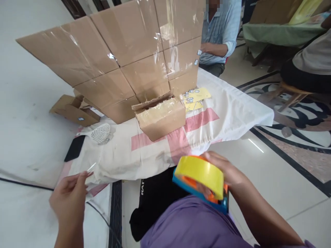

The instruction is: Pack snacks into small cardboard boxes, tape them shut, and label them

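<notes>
Two hands of mine are busy at the bottom of the view. My right hand is wrapped around a tape dispenser, blue and orange, with a yellow roll of tape seated on it; it sits low, just above my purple-clad lap and this side of the table's near edge. My left hand is off to the left, thumb and fingertips pinched on a thin clear strip of tape whose end pokes up toward the white cloth with pink bands that covers the low table. On that cloth stands a small cardboard box, flaps up, its top glossy with tape, and behind it leans a big taped cardboard sheet. A white perforated scoop lies at the cloth's left end, yellow sticker sheets beside the box. Across the table sits another person in a light blue shirt.
</notes>
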Demonstrator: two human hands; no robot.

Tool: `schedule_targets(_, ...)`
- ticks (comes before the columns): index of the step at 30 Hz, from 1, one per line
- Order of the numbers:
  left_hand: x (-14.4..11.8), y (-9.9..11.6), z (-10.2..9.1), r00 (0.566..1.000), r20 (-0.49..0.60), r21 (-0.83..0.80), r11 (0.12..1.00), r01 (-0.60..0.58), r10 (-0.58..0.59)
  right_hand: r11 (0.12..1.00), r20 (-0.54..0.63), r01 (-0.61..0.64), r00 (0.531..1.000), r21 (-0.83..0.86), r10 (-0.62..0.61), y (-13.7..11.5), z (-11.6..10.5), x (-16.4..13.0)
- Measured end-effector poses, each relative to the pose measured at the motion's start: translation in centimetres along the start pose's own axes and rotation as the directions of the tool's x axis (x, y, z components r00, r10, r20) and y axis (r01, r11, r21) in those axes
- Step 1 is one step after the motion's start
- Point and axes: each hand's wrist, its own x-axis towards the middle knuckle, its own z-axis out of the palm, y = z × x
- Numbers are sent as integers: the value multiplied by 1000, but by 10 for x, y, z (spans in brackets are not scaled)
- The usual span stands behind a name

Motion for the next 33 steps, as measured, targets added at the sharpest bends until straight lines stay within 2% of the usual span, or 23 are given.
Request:
schedule_targets(2, -4, 12, 6, 999, 34, -110, 994, 27, -23, 995, 81, -64, 994, -76, 70, -28, 5, 15)
schedule_targets(3, -9, 19, 13, 998, 54, -164, 985, 49, -40, 991, 126, -36, 991, -127, 53, -42, 13, 27)
schedule_targets(5, -19, 33, 31, 992, 98, -263, 960, 97, -73, 955, 201, 148, 975, -258, -97, -69, 35, 63)
schedule_targets(7, -24, 44, 48, 990, 122, -328, 938, 112, -76, 851, 255, 337, 934, -403, -250, -87, 57, 106)
schedule_targets(9, -24, 50, 61, 989, 136, -372, 923, 98, -50, 760, 231, 417, 909, -499, -347, -96, 71, 148)
schedule_targets(11, -20, 51, 69, 988, 154, -412, 908, 78, -15, 730, 190, 397, 916, -556, -353, -99, 76, 183)
schedule_targets(13, -15, 50, 74, 985, 173, -449, 891, 74, 5, 744, 179, 341, 940, -575, -292, -100, 72, 207)
schedule_targets(15, -10, 49, 78, 980, 197, -470, 877, 95, 0, 773, 200, 283, 958, -567, -204, -104, 62, 220)
schedule_targets(17, -8, 50, 82, 975, 219, -475, 871, 128, -24, 759, 192, 214, 974, -615, -120, -114, 49, 226)
schedule_targets(19, -8, 53, 85, 972, 231, -486, 860, 153, -43, 646, 120, 159, 987, -747, -105, -124, 39, 226)
schedule_targets(20, -8, 55, 87, 971, 236, -499, 851, 162, -47, 567, 63, 137, 987, -812, -149, -128, 36, 223)
schedule_targets(21, -10, 57, 88, 968, 245, -514, 840, 172, -48, 487, 17, 132, 972, -864, -232, -131, 35, 219)
schedule_targets(22, -12, 60, 88, 964, 260, -529, 829, 182, -46, 408, 3, 156, 936, -900, -352, -132, 37, 212)
schedule_targets(23, -14, 62, 89, 960, 277, -541, 819, 193, -43, 326, 30, 215, 872, -921, -489, -131, 42, 203)
schedule_targets(25, -20, 67, 88, 948, 315, -550, 806, 218, -41, 123, 205, 403, 677, -907, -707, -123, 62, 179)
schedule_targets(26, -24, 69, 88, 943, 330, -551, 803, 229, -42, 23, 325, 513, 578, -858, -749, -117, 76, 163)
schedule_targets(27, -27, 71, 87, 938, 344, -550, 800, 238, -42, -27, 440, 622, 523, -783, -730, -109, 92, 147)
schedule_targets(28, -32, 74, 86, 934, 356, -548, 800, 244, -41, -9, 540, 719, 514, -695, -666, -100, 109, 131)
schedule_targets(30, -40, 80, 85, 929, 369, -538, 806, 246, -36, 130, 683, 827, 531, -547, -501, -81, 146, 99)
schedule_targets(33, -54, 90, 88, 923, 383, -514, 824, 237, -27, 434, 763, 802, 563, -411, -317, -47, 194, 67)
